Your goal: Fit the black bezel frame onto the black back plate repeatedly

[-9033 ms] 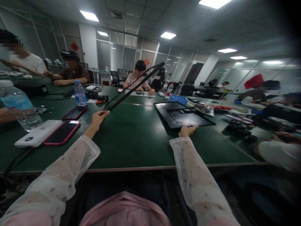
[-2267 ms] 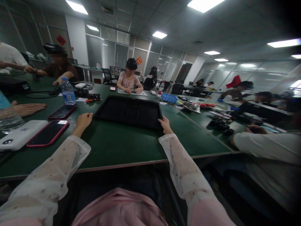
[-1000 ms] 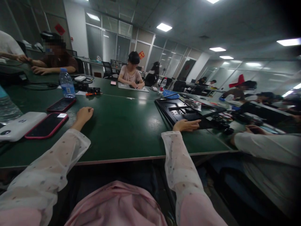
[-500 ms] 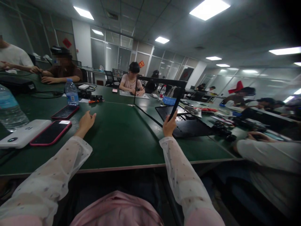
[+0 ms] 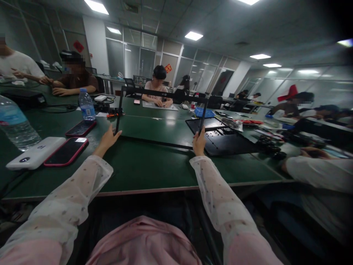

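A thin black rectangular screen bezel (image 5: 157, 142), with a small pale logo on its far bar, is held up tilted above the green table. My left hand (image 5: 107, 140) is closed on its left side near the lower corner. On the opposite side, my right hand (image 5: 199, 142) grips the right bar, fingers wrapped round it. Through the middle of the bezel I see the tabletop and a person across the table. Just beyond my right hand lie black laptop casing parts (image 5: 226, 144) on the table.
At left are a white power bank (image 5: 35, 152), two red-edged phones (image 5: 66, 151) and two water bottles (image 5: 86, 105). A blue tray (image 5: 204, 112) stands farther back. Cables and small parts lie to the right, beside a co-worker's arm (image 5: 317, 171). The table's front edge (image 5: 154, 190) is near me.
My left hand has come to the bezel's left side and closed on it. The bezel has swung round to face me more squarely, still in my right hand.
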`<act>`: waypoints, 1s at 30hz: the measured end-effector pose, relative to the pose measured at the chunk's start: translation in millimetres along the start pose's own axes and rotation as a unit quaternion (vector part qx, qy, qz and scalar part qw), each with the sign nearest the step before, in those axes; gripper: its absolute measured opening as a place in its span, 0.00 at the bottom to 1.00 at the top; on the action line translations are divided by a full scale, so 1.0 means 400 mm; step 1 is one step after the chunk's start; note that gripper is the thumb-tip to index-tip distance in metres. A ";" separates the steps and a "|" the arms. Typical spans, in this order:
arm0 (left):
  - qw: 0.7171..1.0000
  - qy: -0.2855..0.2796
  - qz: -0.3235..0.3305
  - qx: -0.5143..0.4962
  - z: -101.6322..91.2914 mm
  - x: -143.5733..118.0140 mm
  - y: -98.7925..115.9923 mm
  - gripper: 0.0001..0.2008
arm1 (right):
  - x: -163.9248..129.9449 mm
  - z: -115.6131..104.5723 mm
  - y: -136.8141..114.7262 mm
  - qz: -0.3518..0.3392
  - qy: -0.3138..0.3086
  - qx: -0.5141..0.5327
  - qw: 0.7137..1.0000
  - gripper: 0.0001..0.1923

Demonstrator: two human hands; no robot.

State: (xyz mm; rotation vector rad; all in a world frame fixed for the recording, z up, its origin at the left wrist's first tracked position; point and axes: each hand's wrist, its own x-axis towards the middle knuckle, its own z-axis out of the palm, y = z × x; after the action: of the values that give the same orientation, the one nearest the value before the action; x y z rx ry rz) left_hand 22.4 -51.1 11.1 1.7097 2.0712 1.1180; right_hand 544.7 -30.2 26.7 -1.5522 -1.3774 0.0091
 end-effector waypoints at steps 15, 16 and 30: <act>0.979 -0.003 -0.026 0.202 -0.014 -0.021 0.011 0.23 | 0.049 0.064 0.080 0.116 -0.133 0.115 0.978 0.24; 0.979 -0.008 -0.030 0.202 -0.013 -0.018 0.007 0.23 | 0.051 0.068 0.084 0.106 -0.136 0.135 0.976 0.23; 0.998 -0.018 -0.016 0.063 -0.015 -0.001 0.025 0.28 | 0.021 0.017 0.055 0.078 -0.108 -0.009 0.991 0.19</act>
State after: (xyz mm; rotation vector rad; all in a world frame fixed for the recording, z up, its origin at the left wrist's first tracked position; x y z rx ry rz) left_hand 26.2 -53.5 21.9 1.7327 2.1807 0.9589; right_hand 559.8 -15.8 13.8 -1.7093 -1.4211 0.2684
